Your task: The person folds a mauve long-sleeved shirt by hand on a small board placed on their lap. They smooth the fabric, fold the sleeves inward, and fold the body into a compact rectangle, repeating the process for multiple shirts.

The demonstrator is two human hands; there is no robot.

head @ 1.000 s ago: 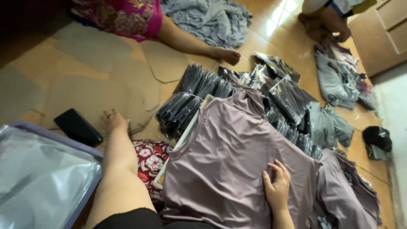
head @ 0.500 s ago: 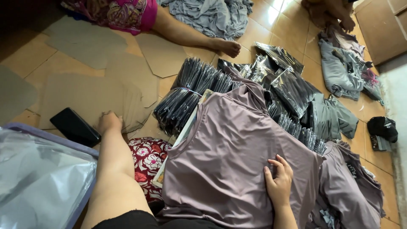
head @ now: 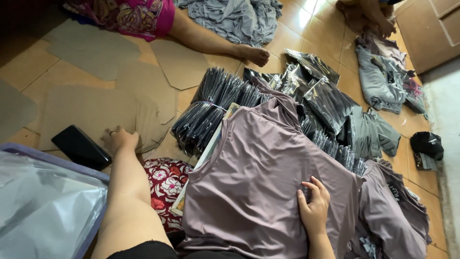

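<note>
Your left hand (head: 120, 140) presses flat on the cardboard sheets' (head: 96, 112) edge (black phone (head: 80, 147) just beside); right hand (head: 314, 207) rests spread on the mauve shirt (head: 254, 177).

A black phone (head: 80, 147) lay on the tiled floor (head: 45, 76) beside a clear plastic bag with a lilac rim (head: 43, 201). Bundles of black plastic-wrapped packets (head: 211, 108) stood in rows, with more packets (head: 326, 103) behind them. A heap of grey cloth (head: 235, 19) lay near another person's bare foot (head: 256, 55). Grey garments (head: 381, 79) were piled by a wooden door (head: 431, 29). A red floral cloth (head: 165, 184) lay near the bundles.
</note>
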